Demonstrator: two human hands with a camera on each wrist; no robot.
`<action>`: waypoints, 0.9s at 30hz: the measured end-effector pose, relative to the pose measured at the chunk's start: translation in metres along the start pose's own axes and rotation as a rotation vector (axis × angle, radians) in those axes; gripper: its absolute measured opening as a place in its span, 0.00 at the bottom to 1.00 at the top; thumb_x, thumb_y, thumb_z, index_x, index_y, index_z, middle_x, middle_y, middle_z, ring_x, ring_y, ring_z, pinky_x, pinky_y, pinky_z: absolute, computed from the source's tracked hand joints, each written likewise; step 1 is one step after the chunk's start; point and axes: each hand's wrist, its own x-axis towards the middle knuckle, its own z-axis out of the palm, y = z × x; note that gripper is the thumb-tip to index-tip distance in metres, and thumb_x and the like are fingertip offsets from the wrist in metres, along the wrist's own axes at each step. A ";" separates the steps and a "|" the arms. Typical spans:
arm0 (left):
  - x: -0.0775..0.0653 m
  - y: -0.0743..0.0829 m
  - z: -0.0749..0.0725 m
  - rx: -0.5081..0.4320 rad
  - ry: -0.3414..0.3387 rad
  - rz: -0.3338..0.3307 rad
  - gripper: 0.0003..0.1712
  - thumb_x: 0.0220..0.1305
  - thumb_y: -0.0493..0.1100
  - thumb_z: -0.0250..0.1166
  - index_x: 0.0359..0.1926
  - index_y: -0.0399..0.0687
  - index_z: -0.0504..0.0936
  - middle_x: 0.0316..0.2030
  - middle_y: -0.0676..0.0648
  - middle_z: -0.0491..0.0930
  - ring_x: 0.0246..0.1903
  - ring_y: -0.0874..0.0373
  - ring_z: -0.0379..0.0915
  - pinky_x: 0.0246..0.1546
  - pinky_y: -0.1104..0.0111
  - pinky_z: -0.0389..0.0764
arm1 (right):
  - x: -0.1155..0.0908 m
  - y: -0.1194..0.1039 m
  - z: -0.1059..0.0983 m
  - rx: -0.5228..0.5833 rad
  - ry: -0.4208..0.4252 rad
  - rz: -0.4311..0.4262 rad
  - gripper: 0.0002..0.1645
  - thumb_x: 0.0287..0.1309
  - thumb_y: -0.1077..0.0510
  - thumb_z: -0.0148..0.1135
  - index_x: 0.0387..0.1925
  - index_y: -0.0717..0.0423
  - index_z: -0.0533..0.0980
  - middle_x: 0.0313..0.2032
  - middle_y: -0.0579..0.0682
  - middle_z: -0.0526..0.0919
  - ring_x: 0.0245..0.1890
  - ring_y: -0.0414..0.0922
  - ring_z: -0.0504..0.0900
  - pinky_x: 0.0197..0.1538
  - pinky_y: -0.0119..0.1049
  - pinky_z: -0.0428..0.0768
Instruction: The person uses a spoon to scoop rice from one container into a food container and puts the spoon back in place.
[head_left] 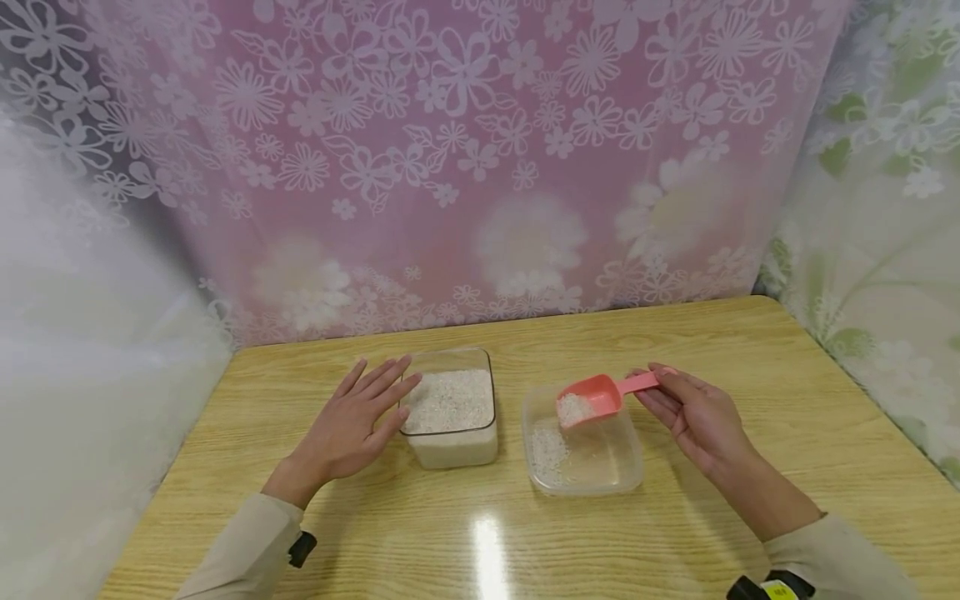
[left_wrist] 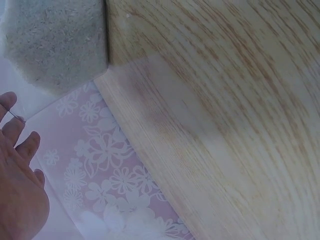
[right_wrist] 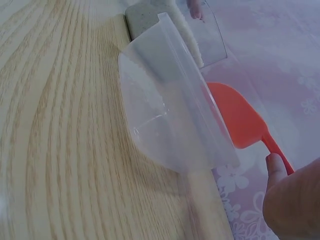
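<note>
My right hand pinches the handle of a pink scoop, whose bowl carries some white rice. The scoop is held over a low translucent plastic tub with a patch of rice on the left of its floor. To the left stands a clear square container filled well up with rice. Fingers nearly straight, my left hand touches that container's left rim. In the right wrist view the scoop shows beyond the tub's rim.
Both containers stand on a wood-grain table. A pink flowered curtain hangs along the table's back edge, with pale sheeting at the left and a green-and-white flowered curtain at the right.
</note>
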 end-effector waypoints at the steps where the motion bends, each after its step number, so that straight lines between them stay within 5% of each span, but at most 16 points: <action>1: 0.000 0.000 0.000 0.000 0.000 -0.001 0.29 0.75 0.56 0.44 0.71 0.52 0.63 0.73 0.52 0.49 0.71 0.54 0.45 0.70 0.52 0.38 | 0.000 0.000 0.001 -0.007 0.008 -0.003 0.15 0.71 0.67 0.46 0.46 0.66 0.80 0.45 0.62 0.82 0.48 0.51 0.81 0.53 0.39 0.76; 27: 0.000 0.000 0.000 -0.014 0.006 -0.002 0.29 0.75 0.55 0.44 0.71 0.53 0.63 0.72 0.49 0.52 0.70 0.53 0.47 0.70 0.52 0.40 | 0.002 -0.002 0.006 -0.054 0.077 -0.050 0.12 0.68 0.67 0.51 0.43 0.65 0.80 0.43 0.62 0.83 0.46 0.51 0.82 0.52 0.39 0.76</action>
